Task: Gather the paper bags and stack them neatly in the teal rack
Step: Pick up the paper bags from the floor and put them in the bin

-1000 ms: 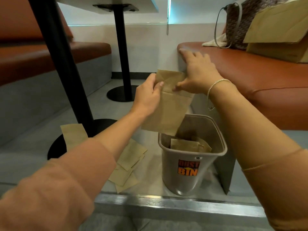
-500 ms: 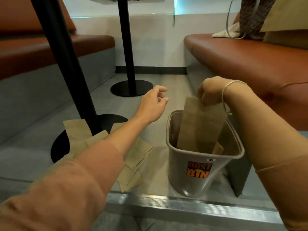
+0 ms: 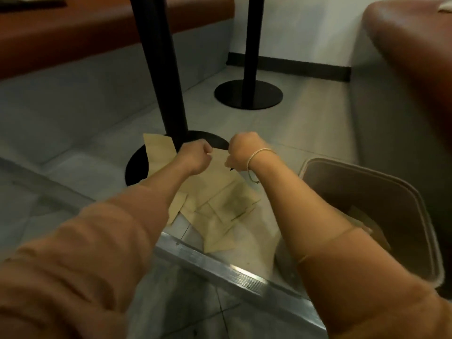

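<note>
**A:** Talk me through it, left to right.

**B:** Far left is the orange bench (image 3: 73, 28), then the near black table post (image 3: 159, 69) with its round base (image 3: 137, 165). One paper bag (image 3: 157, 149) lies partly on that base. My left hand (image 3: 195, 156) is down over the loose bags (image 3: 220, 211) on the floor, fingers curled and knuckles up. It looks to be pinching the edge of the top bag (image 3: 217, 172), but the frame is blurred, so I call that likely, not certain.

**A:** And the other hand?

**B:** My right hand (image 3: 241, 152), bracelet on the wrist, sits just beside the left, fingers also curled at that same bag's edge. Whether it really has the paper, I cannot tell. Further right stands the grey bin (image 3: 425, 216), with some bags already inside (image 3: 367, 221).

**A:** So which step?

**B:** I'd judge this is the pickup of the next bag from the floor pile. Several are left.

**A:** Next?

**B:** Peel off the top one only, lift it flat, carry it right and slide it upright against the ones in the bin.
</note>
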Available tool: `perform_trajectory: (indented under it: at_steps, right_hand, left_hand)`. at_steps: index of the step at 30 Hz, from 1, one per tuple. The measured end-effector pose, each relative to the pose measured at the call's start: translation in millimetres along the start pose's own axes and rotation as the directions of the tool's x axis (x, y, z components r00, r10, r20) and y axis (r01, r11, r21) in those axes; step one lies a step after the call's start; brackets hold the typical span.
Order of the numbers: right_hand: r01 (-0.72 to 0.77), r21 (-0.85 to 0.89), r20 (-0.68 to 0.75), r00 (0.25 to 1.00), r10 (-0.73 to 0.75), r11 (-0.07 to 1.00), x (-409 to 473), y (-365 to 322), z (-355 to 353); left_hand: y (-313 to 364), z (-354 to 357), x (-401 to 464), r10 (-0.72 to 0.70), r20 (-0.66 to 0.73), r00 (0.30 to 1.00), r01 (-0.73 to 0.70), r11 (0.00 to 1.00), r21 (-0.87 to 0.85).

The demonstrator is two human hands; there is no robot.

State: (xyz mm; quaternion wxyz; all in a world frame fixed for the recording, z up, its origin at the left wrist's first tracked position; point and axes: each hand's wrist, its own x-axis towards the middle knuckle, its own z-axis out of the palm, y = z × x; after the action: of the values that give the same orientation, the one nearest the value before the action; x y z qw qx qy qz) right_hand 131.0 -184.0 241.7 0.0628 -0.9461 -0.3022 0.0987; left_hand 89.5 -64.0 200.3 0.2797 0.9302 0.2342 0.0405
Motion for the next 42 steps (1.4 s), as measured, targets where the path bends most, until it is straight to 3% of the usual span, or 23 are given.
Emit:
perform_trajectory:
  at_steps: [9, 15, 22, 26, 36, 42]
  right_hand:
    - [-0.222, 0.207, 0.200, 0.963, 0.181, 0.953, 0, 7, 87]
    - [-0.319, 0.141, 0.289, 0.919, 0.270, 0.937, 24, 18, 149]
    - [-0.335, 0.132, 0.217, 0.928, 0.303, 0.933, 65, 18, 207]
    - [-0.410, 0.156, 0.250, 0.897, 0.366, 0.899, 77, 19, 227]
    - [-0.578, -0.027, 0.234, 0.790, 0.567, 0.816, 100, 22, 220]
    - [-0.534, -0.236, 0.084, 0.821, 0.565, 0.812, 89, 7, 221]
  left_hand:
    - [-49, 8, -3, -0.141, 0.180, 0.973, 0.064, 0.925, 0.375]
    - [-88, 46, 22, -0.138, 0.284, 0.949, -0.001, 0.898, 0.441]
    - [-125, 93, 61, -0.051, 0.433, 0.900, -0.178, 0.864, 0.472]
    - [-142, 108, 72, -0.054, 0.486, 0.872, -0.240, 0.819, 0.521]
    - [-147, 129, 96, 0.002, 0.431, 0.902, -0.277, 0.768, 0.578]
    - [-161, 127, 102, 0.060, 0.389, 0.919, -0.269, 0.816, 0.511]
